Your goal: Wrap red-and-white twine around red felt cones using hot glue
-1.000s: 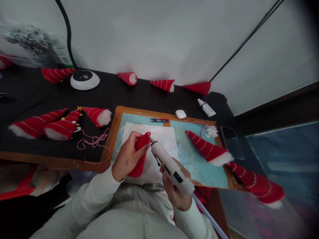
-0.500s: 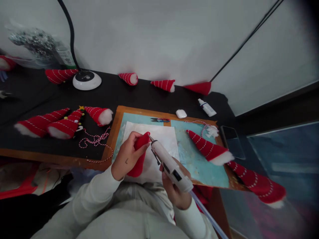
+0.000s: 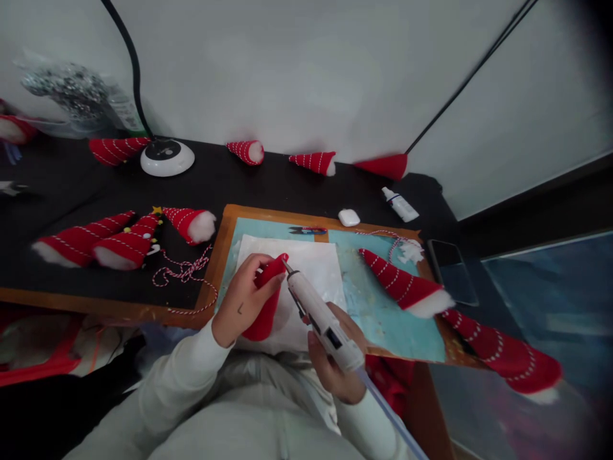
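Note:
My left hand [image 3: 246, 297] is closed round a plain red felt cone [image 3: 262, 322], its narrow tip pointing up and away from me. In my right hand [image 3: 338, 364] is a white glue gun [image 3: 320, 319], gripped by its body, with a pale cord running off toward the bottom right. The metal nozzle meets or nearly meets the cone's tip; I cannot tell if it touches. Both are above a white sheet [image 3: 311, 268] that lies on a light blue mat [image 3: 378, 326].
Red cones with white stitching and fluffy ends lie left [image 3: 81, 239] and right [image 3: 402, 281], several more along the wall. Thread snips [image 3: 306, 230], a white case [image 3: 348, 218], a small bottle [image 3: 400, 204], a phone [image 3: 453, 268], red-white twine [image 3: 184, 271] and a lamp base [image 3: 167, 158] are around.
The glue gun has shifted slightly left, its nozzle staying by the cone's tip. Both hands keep their hold, and the view has turned a little.

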`<action>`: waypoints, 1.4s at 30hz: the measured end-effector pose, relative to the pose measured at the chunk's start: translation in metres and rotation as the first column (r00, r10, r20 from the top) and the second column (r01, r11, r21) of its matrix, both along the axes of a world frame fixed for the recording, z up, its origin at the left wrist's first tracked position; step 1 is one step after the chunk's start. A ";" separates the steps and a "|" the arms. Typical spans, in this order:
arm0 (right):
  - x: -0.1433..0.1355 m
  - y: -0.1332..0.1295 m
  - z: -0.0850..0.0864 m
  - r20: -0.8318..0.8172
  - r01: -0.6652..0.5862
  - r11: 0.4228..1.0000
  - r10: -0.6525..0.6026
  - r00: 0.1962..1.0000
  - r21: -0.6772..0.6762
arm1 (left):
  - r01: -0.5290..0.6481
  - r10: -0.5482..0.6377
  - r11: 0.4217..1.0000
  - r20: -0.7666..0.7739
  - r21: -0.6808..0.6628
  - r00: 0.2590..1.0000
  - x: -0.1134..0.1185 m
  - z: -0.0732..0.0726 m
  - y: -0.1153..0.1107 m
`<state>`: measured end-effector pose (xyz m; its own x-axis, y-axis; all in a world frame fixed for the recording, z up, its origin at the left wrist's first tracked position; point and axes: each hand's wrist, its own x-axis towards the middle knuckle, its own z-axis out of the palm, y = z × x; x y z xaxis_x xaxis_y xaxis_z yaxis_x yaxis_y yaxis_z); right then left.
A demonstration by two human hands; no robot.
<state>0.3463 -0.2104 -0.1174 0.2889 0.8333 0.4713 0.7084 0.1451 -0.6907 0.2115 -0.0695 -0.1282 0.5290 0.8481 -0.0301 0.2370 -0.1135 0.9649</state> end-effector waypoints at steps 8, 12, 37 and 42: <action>0.006 -0.008 -0.002 -0.178 0.025 1.000 -0.025 0.984 0.001 | 0.042 0.062 0.907 0.231 -0.418 0.971 -0.003 0.007 0.003; 0.005 -0.007 -0.004 -0.214 0.002 1.000 -0.002 0.977 0.000 | 0.138 0.103 0.798 0.359 -0.586 0.928 -0.005 0.011 0.000; 0.001 -0.003 0.004 -0.258 -0.036 0.998 0.047 0.965 0.047 | 0.212 0.182 0.687 0.448 -0.695 0.875 0.000 0.012 -0.003; 0.000 -0.005 0.006 -0.250 -0.027 1.000 0.029 0.968 0.012 | 0.244 0.171 0.669 0.465 -0.702 0.869 -0.002 0.013 -0.004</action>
<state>0.3459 -0.2154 -0.1116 0.3751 0.8392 0.3937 0.5089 0.1686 -0.8442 0.2092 -0.0737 -0.1149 0.6795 0.6361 -0.3656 -0.2374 0.6621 0.7108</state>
